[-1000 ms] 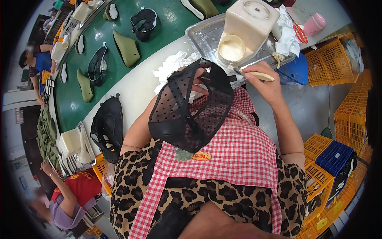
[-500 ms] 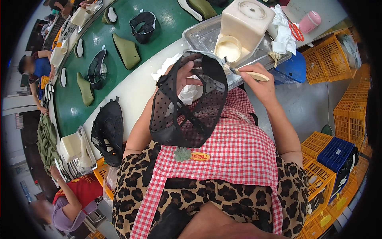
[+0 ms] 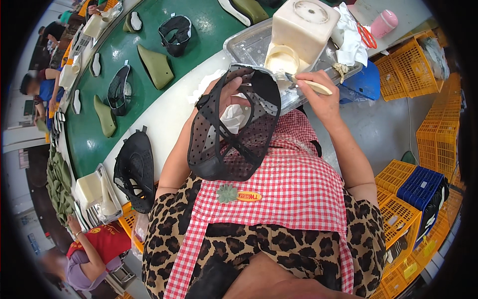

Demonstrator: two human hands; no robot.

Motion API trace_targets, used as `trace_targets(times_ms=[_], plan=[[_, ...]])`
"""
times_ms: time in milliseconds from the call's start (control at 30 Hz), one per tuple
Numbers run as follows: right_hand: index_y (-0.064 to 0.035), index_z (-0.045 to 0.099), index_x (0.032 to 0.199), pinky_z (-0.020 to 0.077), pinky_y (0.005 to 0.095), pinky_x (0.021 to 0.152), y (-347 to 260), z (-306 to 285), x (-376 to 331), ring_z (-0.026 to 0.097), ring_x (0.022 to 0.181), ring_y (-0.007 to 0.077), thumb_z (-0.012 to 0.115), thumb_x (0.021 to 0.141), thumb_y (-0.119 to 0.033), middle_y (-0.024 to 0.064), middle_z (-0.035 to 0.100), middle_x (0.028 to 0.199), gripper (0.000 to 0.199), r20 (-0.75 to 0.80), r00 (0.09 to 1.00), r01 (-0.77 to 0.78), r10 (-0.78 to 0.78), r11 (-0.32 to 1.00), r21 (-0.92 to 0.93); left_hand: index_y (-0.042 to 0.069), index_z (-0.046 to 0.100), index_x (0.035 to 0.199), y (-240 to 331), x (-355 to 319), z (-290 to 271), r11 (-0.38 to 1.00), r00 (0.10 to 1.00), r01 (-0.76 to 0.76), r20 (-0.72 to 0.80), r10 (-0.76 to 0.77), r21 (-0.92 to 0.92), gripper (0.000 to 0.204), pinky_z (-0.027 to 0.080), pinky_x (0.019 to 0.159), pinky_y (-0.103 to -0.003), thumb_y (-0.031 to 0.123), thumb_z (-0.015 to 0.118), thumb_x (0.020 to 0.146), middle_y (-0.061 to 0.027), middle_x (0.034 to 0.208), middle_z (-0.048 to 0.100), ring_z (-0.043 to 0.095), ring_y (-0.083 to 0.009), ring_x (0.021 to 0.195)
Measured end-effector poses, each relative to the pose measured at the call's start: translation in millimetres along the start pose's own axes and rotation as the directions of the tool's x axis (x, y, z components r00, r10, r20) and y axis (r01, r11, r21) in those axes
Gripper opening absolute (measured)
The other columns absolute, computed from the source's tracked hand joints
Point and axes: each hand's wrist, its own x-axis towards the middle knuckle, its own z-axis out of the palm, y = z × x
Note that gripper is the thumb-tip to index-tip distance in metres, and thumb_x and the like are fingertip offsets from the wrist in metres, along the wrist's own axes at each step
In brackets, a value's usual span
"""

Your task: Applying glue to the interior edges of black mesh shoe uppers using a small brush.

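Observation:
A black polka-dot mesh shoe upper (image 3: 206, 162) hangs in front of my chest, and my left hand (image 3: 230, 93) grips its far edge, with fingers inside showing through the mesh. In my right hand (image 3: 322, 99) is a brush (image 3: 319, 87) with a pale handle. Its bristles sit at the upper's far right edge; whether they touch it I cannot tell. Just beyond stands a cream glue container (image 3: 303, 30) with an open cup (image 3: 283, 58) of whitish liquid at its base. It rests in a metal tray (image 3: 239, 47).
Another black shoe upper (image 3: 134, 169) lies on the white table edge (image 3: 167, 107) at left. The green belt (image 3: 89, 144) carries olive shoe lasts (image 3: 155, 67) and more uppers. Right of the tray are red scissors (image 3: 366, 36) and a pink bottle (image 3: 384, 24). Yellow crates (image 3: 398, 74) stand at right; co-workers sit left.
The brush has turned slightly in my right hand, and its bristles show more plainly beside the upper's edge. My left hand keeps its hold on the upper.

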Motion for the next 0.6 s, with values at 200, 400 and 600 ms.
trace_targets(times_ms=[200,400,600], plan=[[-0.0061,0.075,0.098,0.0502,0.03,0.076,-4,-7,-3,0.063,0.085,0.0173,0.073,0.086,-0.011,0.006,0.069,0.088,0.014,-0.072,0.986,-0.147,0.148,0.989,0.012,0.003,0.044,0.143,10,-9,-5,0.999,0.999,-0.031,-0.006,0.031,0.006,0.056,0.058,0.083,-0.035,0.036,0.057,0.1,-0.0133,0.133,0.058,0.062,-0.0235,0.117],[-0.0051,0.074,0.097,0.0483,0.0276,0.077,-26,5,3,0.062,0.084,0.0155,0.073,0.087,-0.012,0.0065,0.067,0.088,0.013,-0.04,0.997,-0.068,0.072,0.993,0.097,0.002,0.044,0.142,3,-7,-4,0.993,0.993,-0.116,-0.005,0.116,-0.031,0.055,0.058,0.082,-0.035,0.036,0.056,0.101,-0.0143,0.134,0.058,0.062,-0.025,0.117],[-0.0043,0.074,0.098,0.0449,0.0255,0.072,-24,6,-16,0.057,0.079,0.0104,0.071,0.088,-0.01,0.0028,0.062,0.083,0.012,0.085,0.975,-0.221,0.207,0.953,0.207,-0.004,0.046,0.139,5,-8,-2,0.967,0.966,-0.238,-0.123,0.226,-0.093,0.055,0.059,0.084,-0.04,0.034,0.057,0.101,-0.0168,0.132,0.057,0.061,-0.0277,0.116]])
